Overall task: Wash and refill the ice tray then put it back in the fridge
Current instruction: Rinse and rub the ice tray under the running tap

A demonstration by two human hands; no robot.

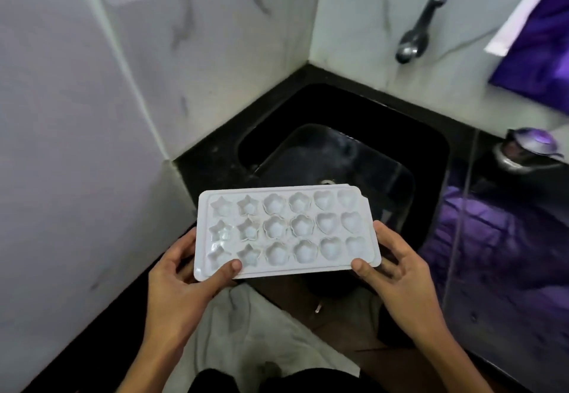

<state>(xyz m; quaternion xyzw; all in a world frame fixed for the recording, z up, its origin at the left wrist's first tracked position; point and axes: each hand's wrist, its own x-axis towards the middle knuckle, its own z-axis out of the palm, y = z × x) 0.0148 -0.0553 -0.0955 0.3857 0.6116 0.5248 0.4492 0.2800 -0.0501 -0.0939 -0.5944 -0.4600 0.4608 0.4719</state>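
Gripping ice tray (286, 231), both hands (181, 282)

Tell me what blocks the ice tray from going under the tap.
Nothing visible. Both hands, left and right, hold the ice tray over the sink; the tap is on the wall beyond.

My fingers on both hands vanish beneath the ice tray (286, 231); only the thumbs of my left hand (181, 278) and right hand (400, 272) show on its rim. The tray also covers the near part of the sink (431, 152) and most of its drain. My forearms run off the bottom edge. The purple cloth (542, 41) is cut by the right edge, and the tap (425, 20) on the wall is blurred.
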